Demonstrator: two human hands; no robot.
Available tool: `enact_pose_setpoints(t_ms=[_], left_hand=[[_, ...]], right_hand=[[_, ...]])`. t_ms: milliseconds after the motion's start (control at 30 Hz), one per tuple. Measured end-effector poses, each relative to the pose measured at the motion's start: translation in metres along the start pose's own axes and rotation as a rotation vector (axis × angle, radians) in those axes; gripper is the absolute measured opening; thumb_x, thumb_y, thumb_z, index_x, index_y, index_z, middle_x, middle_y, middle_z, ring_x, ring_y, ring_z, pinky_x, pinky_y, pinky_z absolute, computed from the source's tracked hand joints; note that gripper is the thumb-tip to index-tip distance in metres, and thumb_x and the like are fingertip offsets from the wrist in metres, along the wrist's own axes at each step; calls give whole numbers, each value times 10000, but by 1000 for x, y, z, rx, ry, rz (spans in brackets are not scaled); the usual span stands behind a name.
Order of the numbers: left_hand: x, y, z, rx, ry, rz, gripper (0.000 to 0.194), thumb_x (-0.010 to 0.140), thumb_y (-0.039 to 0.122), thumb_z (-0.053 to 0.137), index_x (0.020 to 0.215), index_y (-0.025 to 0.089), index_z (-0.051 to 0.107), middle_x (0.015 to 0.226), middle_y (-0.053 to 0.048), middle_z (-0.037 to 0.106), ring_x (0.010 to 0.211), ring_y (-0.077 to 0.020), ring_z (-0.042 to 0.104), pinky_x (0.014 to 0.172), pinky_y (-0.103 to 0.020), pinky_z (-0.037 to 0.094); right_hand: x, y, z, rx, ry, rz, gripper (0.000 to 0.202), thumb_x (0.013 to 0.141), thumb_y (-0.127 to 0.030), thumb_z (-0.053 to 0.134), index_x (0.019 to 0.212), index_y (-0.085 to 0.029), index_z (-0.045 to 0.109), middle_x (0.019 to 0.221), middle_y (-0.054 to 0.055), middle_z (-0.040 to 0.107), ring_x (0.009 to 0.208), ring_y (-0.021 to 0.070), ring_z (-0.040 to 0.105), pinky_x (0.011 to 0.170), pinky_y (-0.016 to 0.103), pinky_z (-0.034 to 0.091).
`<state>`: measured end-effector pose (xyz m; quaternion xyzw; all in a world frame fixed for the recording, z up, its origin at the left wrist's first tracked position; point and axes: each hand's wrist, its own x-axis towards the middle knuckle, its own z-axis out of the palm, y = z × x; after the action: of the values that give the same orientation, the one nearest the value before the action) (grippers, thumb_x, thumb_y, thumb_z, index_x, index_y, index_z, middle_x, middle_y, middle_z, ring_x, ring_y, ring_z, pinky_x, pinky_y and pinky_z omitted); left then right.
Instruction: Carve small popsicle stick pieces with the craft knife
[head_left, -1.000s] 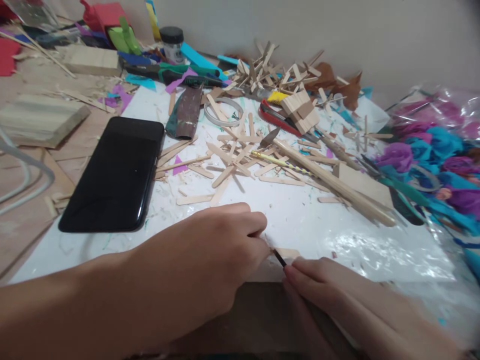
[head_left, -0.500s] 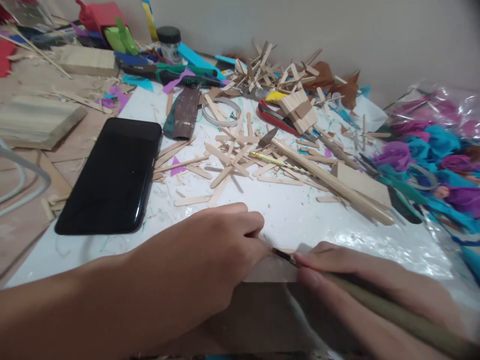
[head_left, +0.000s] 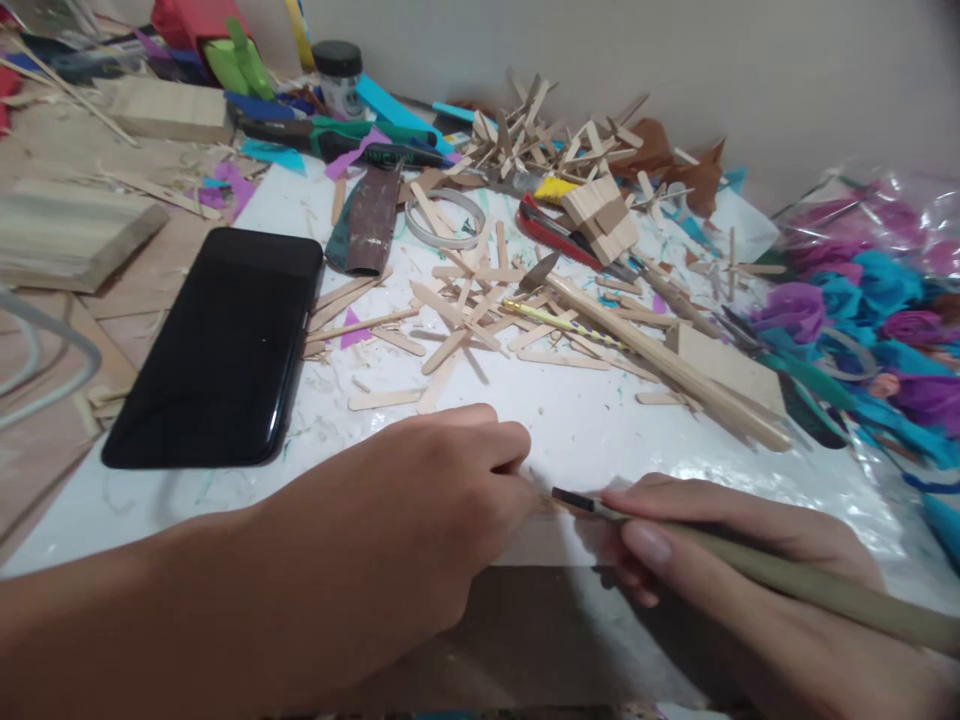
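My left hand [head_left: 465, 490] is closed at the front edge of the white work surface [head_left: 517, 400], its fingertips pressed around a small wooden piece [head_left: 547, 503] that is mostly hidden. From the right, my right hand [head_left: 720, 550] holds a knife [head_left: 787, 578] with a long greenish-brown handle between thumb and fingers. The dark narrow blade points left, just beside the left fingertips. Whether blade and wood touch is too blurred to tell.
A black phone [head_left: 221, 345] lies at the left. Craft sticks [head_left: 465, 320], a wooden-handled knife [head_left: 675, 370], a red cutter [head_left: 551, 232] and a tape ring [head_left: 445, 218] spread behind my hands. Crepe-paper flowers [head_left: 870, 290] stand at the right.
My right hand has shifted slightly right, drawing the blade a little away from the left fingertips and tilting it flatter. The left hand has hardly moved.
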<state>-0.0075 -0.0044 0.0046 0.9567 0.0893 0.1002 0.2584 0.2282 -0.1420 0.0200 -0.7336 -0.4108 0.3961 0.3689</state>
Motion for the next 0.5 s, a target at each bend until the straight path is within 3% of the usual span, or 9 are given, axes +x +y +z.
enact_pose_setpoints(t_ms=[100,200,367,500], left_hand=[[-1,1,1,19,-1,-8,269,908,-20,737,1032,212,790,904,20,668,854,-180,564,709,-323,400],[-2,2,1,78,-18,37,248,895,-2,762,997,222,786,894,20,673,831,-189,549,694,-337,382],[-4,0,4,81,18,19,230,902,-1,743,996,209,761,944,8,686,864,-189,577,752,-333,412],[-7,-2,7,50,25,-26,227,973,10,664,985,231,717,973,4,679,888,-186,587,797,-313,419]], right_hand=[[2,-2,-2,-185,23,-161,113,847,-464,950,947,-410,949,939,16,922,717,234,884,617,187,697],[2,-4,-1,-261,79,-290,49,848,-408,924,888,-431,941,930,-22,918,741,220,892,651,163,692],[-8,-3,2,-357,131,-448,148,846,-350,915,968,-430,938,947,-25,920,758,230,888,736,237,733],[-13,-1,4,-359,112,-451,115,919,-360,878,1007,-419,922,999,0,921,850,242,889,770,268,730]])
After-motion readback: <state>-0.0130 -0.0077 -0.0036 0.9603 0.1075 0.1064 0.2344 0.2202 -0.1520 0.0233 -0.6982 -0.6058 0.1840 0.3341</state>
